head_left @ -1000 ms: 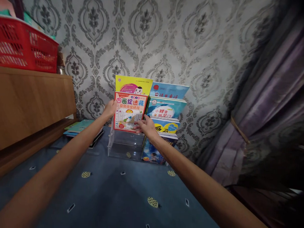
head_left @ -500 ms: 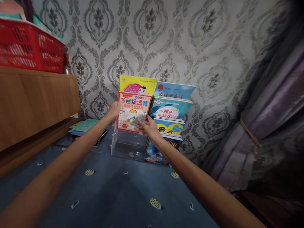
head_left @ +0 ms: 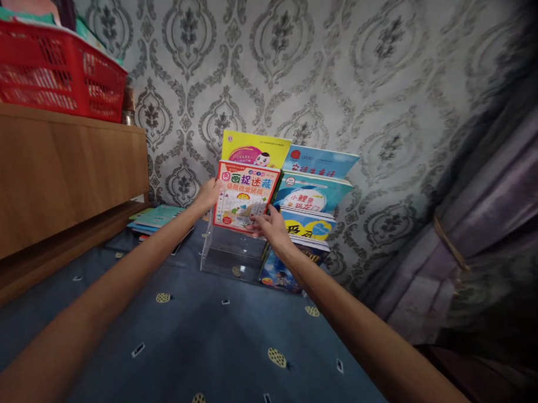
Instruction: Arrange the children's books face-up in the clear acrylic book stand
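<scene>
A red-framed children's book (head_left: 245,195) stands in the left column of a clear acrylic rack (head_left: 229,259), in front of a yellow book (head_left: 253,149). My left hand (head_left: 208,194) grips its left edge. My right hand (head_left: 271,225) pinches its lower right corner, thumb on the cover. The rack's right column holds several blue books (head_left: 311,194) in tiers.
The rack stands on a blue patterned cloth (head_left: 211,334) against a grey damask wall. A stack of teal books (head_left: 156,218) lies to the left. A wooden headboard (head_left: 53,170) carries a red basket (head_left: 53,76). A purple curtain (head_left: 484,221) hangs at the right.
The view has shifted a little, so everything sits further right in the picture. Both hands keep the same hold on the red-framed book, which rests at the same tier.
</scene>
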Demonstrator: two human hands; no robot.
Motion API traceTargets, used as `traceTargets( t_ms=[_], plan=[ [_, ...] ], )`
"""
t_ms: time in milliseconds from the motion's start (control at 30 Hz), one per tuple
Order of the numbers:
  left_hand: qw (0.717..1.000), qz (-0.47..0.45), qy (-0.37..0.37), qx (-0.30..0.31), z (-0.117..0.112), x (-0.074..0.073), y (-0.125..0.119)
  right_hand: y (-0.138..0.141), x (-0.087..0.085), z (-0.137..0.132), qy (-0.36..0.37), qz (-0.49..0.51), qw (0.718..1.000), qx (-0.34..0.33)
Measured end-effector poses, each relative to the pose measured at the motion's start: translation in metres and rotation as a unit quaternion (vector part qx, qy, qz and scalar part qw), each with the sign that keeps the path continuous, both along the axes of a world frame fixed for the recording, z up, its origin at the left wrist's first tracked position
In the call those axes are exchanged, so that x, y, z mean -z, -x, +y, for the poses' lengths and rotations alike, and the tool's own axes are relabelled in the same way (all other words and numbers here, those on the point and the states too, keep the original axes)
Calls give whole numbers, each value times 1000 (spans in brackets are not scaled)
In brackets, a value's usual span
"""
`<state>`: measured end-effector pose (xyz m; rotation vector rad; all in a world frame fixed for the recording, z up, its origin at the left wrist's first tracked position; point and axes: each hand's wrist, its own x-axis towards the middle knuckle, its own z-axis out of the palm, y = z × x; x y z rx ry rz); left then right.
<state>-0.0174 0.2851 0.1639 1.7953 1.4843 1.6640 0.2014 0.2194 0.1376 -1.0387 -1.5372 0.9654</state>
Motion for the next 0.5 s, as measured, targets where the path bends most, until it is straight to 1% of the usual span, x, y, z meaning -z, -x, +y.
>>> traceTargets(
  t_ms=[167,267,500],
  plan=[
    [1000,16,-3,-16,-2,2,1,0,0,-3,-6,-14,1000,0],
    [999,23,-2,-32,0,1,1,0,1,-3,-7,-16,1000,6],
    [997,17,3,-75,18,-5,-3,7,3,-5,-11,-23,1000,14]
  ],
)
